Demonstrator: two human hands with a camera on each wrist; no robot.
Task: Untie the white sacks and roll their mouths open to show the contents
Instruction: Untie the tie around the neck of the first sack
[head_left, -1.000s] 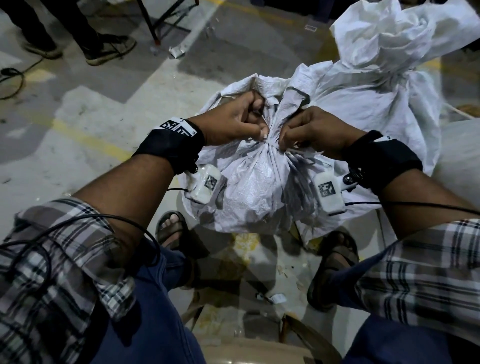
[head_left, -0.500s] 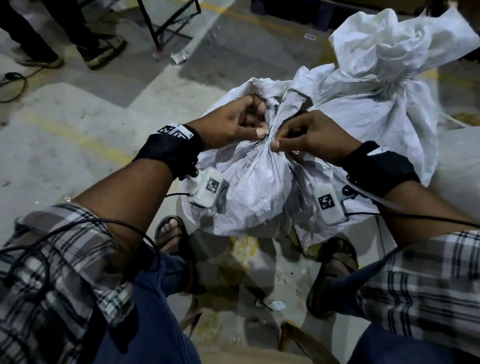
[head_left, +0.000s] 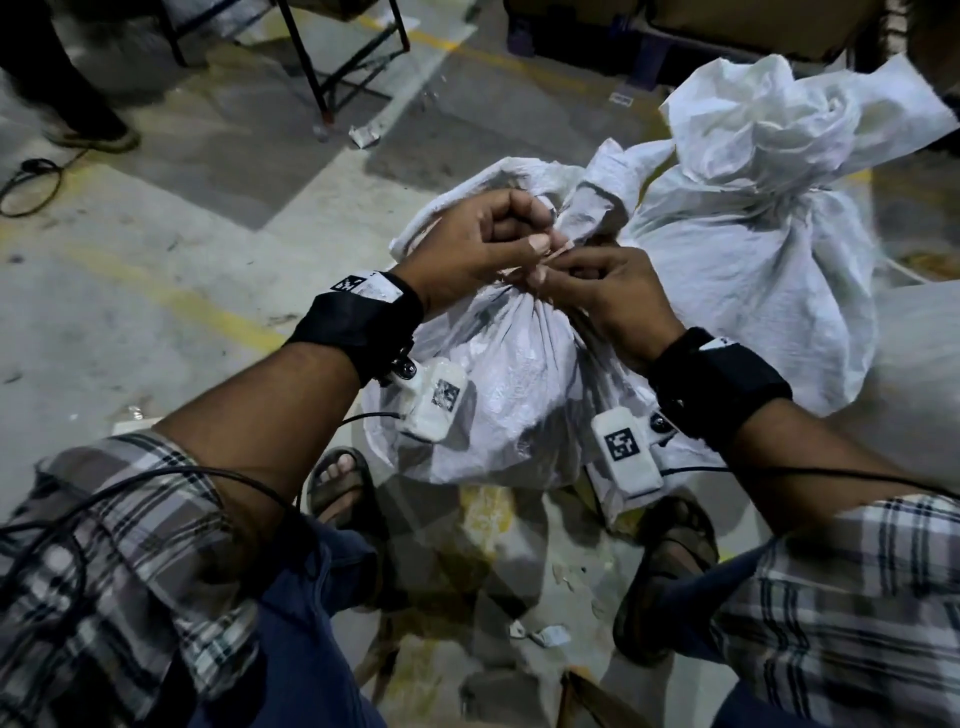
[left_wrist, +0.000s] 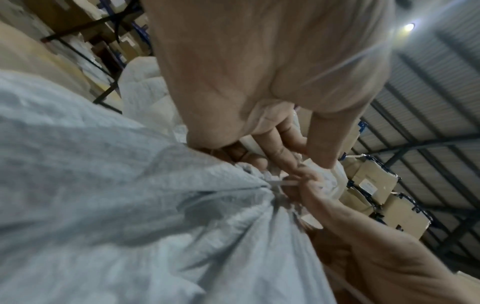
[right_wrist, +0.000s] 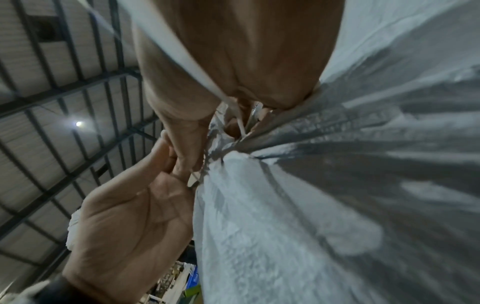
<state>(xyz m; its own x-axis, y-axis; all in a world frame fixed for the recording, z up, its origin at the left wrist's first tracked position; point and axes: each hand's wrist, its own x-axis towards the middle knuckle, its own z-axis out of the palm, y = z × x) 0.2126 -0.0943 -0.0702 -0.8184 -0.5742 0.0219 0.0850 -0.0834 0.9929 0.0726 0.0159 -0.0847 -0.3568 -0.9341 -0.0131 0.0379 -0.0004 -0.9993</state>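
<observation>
A white woven sack (head_left: 498, 395) stands on the floor between my feet, its neck gathered and bound with a thin white string (left_wrist: 281, 182). My left hand (head_left: 485, 244) and right hand (head_left: 602, 291) meet at that neck, fingers curled, both pinching the string at the knot. In the left wrist view the sack (left_wrist: 130, 205) fills the lower left and the right hand (left_wrist: 309, 185) holds the string. In the right wrist view the sack (right_wrist: 337, 205) fills the right side and a string end (right_wrist: 182, 51) runs across my right palm. A second tied white sack (head_left: 769, 218) stands behind on the right.
The concrete floor (head_left: 182, 249) carries yellow lines and paper scraps. Black metal frame legs (head_left: 322, 67) and another person's shoes (head_left: 88, 135) are at the upper left. A dark cable (head_left: 31, 182) lies at the left edge. Stacked cardboard boxes (left_wrist: 384, 197) show behind.
Both hands have closed in together on the sack's neck, the right hand moving left and up to the knot. The camera view has shifted lower over the sack.
</observation>
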